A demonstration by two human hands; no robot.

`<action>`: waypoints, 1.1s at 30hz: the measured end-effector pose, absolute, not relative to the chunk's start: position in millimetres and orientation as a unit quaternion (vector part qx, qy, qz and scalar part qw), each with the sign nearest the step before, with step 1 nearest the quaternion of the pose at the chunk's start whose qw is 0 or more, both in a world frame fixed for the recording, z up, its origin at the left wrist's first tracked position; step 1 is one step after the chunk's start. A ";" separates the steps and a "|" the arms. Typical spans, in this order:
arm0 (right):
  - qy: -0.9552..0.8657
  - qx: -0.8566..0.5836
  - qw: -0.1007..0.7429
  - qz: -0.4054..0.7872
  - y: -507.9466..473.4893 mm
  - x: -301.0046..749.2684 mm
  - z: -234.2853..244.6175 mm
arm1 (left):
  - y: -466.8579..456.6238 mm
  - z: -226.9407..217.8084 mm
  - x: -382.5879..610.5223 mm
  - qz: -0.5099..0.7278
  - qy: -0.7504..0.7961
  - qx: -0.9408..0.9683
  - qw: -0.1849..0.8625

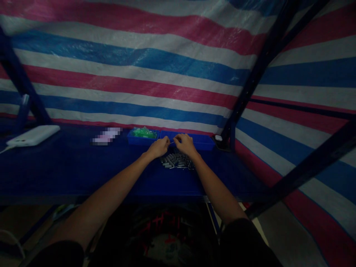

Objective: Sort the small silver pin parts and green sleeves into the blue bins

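Note:
My left hand [159, 147] is closed in a pinch above the front of the blue bins. Close beside it, my right hand [184, 143] is pinched too, its fingertips facing the left ones. A thin, pale, rod-like piece [171, 142] spans the small gap between the fingertips, and both hands seem to grip its ends. It is too small and dark to tell its exact kind. Just below the hands, a pile of small grey metal cylinders [175, 160] lies on the blue tabletop [116, 167], with some thin pins at its near edge.
A blue bin [141, 141] holds green pieces in clear plastic [143, 132]. Another blue bin [204, 142] stands right of it. A white power bank-like box [35, 135] with a cable lies left. A small white case [218, 137] sits near the right blue post [247, 89].

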State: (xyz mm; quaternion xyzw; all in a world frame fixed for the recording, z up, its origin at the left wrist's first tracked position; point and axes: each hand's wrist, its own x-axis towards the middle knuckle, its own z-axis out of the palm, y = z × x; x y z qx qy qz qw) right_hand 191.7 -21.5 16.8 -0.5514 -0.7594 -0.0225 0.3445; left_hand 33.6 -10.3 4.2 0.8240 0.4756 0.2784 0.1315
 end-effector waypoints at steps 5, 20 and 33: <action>-0.783 -0.479 0.398 0.013 -22.3 189.0 18.9 | -12.6 6.7 37.4 0.325 0.461 0.813 0.140; -0.716 -0.490 0.497 -0.022 -27.4 197.6 28.8 | -20.1 16.1 36.1 0.361 0.435 0.819 0.099; -0.552 -0.662 0.504 -0.053 -7.4 254.7 21.7 | -21.3 8.2 40.6 0.228 0.386 0.886 0.117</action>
